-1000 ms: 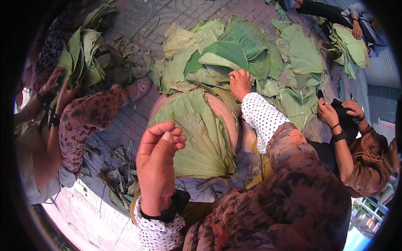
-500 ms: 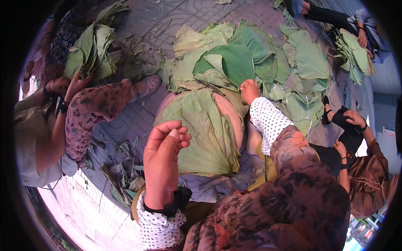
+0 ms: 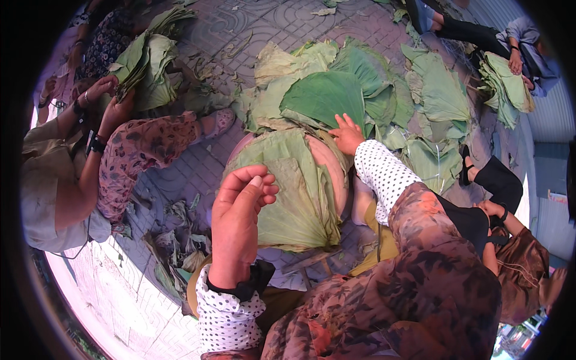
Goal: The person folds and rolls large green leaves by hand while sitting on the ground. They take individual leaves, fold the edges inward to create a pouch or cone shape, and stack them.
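Note:
My right hand [image 3: 348,135] reaches forward with its fingers spread, at the near edge of a smooth dark-green leaf [image 3: 321,96]. This leaf tops a pile of large dried leaves [image 3: 273,99] on the ground. My left hand [image 3: 240,201] is raised nearer to me, its fingers curled in and the thumb close to them; nothing shows in it. Behind and below it, a stack of flat, pale green folded leaves [image 3: 294,198] lies on a round pinkish board [image 3: 327,162].
On the left, a seated person holds a leaf bundle [image 3: 153,72]; another person at the far right holds a similar bundle [image 3: 504,81]. More leaves [image 3: 441,87] spread to the right. Crumpled scraps [image 3: 177,246] lie on the paving at left. A third person [image 3: 522,264] sits at right.
My right hand has let go of the green leaf's edge and spread its fingers, shifting slightly left. The leaf's folded-over part now lies flat. My left hand stays curled.

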`<state>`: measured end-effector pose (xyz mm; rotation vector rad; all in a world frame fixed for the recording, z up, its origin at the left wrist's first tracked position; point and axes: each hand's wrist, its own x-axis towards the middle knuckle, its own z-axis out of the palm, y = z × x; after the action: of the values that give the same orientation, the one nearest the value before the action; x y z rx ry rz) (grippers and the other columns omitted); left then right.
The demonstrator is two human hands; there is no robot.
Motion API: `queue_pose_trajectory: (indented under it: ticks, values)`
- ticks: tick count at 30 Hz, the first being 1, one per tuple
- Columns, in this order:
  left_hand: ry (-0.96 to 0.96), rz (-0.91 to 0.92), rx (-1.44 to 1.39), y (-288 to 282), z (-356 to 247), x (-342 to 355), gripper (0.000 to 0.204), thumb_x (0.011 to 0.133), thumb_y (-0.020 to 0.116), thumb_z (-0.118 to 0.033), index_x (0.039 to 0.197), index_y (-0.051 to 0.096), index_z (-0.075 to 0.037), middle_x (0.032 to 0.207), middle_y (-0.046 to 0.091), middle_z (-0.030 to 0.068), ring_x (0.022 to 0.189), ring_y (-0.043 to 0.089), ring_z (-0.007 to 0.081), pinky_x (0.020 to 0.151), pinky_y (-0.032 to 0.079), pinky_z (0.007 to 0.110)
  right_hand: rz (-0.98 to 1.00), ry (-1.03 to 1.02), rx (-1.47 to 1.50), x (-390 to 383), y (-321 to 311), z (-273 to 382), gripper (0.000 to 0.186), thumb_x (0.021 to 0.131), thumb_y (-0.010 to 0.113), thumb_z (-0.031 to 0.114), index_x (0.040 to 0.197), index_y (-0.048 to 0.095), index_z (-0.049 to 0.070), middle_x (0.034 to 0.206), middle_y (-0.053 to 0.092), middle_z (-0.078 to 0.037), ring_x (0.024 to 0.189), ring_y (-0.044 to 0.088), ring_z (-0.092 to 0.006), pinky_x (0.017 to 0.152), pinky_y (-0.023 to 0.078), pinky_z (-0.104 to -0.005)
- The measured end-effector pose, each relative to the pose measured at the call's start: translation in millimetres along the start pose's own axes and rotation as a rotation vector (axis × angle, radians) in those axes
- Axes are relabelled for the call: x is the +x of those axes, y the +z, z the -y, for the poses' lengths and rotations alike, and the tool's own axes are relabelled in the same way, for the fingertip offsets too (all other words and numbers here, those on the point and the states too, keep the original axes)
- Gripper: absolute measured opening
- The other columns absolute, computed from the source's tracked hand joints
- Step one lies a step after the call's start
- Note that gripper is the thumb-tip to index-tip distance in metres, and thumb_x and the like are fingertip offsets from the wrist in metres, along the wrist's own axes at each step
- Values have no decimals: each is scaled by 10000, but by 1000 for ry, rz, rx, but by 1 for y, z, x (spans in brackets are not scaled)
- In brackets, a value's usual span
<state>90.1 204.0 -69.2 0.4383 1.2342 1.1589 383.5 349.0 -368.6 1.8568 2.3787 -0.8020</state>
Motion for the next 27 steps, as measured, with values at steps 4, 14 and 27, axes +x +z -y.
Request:
queue_pose_trajectory:
  ticks: [4,14,27]
  values:
    - [-4,34,-7,7,1,-2,209,1020,547,-95,1183,614,18,1064,668,97,922,652,167,836,527,294,-119,47,-82,-2,-3,-20,320,934,583,147,1230,701,113,1545,453,-100,1489,301,-302,1150,317,-526]
    - [62,81,-27,-9,-4,-34,211,1021,559,-119,1187,614,0,1047,667,73,912,647,151,822,522,282,-544,56,588,-35,-137,32,331,899,659,85,1219,616,7,1135,641,-158,1062,647,-294,910,522,-400]
    - [-409,423,-142,-9,48,-105,743,975,519,-656,1372,524,-28,1412,561,130,1281,526,280,1036,441,424,85,-189,1972,-244,-208,226,400,981,509,1,1380,502,-18,1286,640,-148,1139,657,-257,1032,523,-402]
